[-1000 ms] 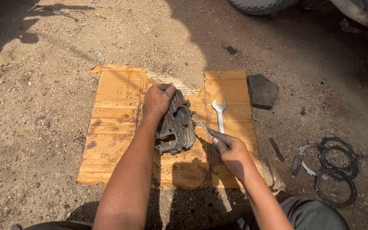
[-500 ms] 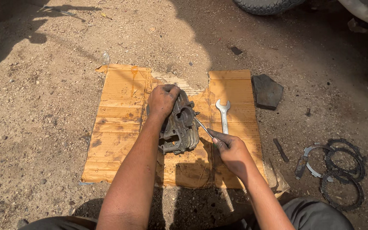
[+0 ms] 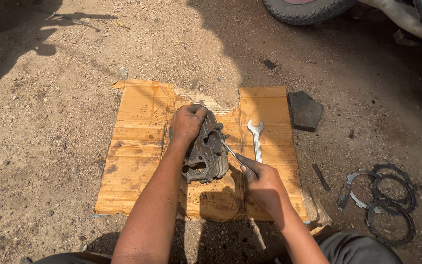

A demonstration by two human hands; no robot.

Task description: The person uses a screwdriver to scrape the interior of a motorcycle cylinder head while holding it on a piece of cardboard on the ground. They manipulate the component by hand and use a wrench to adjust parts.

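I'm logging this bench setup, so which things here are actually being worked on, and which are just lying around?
In use:
left hand gripping the metal engine part
right hand holding a thin tool against it
cardboard sheet underneath

Lying about:
open-end spanner
flat dark stone
toothed rings on the dirt
tyre

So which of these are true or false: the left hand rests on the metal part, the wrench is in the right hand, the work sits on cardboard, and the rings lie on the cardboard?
1. The left hand grips the dark engine part: true.
2. The right hand holds the wrench: false; it holds a thin tool, and the wrench lies on the cardboard.
3. The engine part sits on cardboard: true.
4. The metal rings lie on the cardboard: false; they lie on the dirt.
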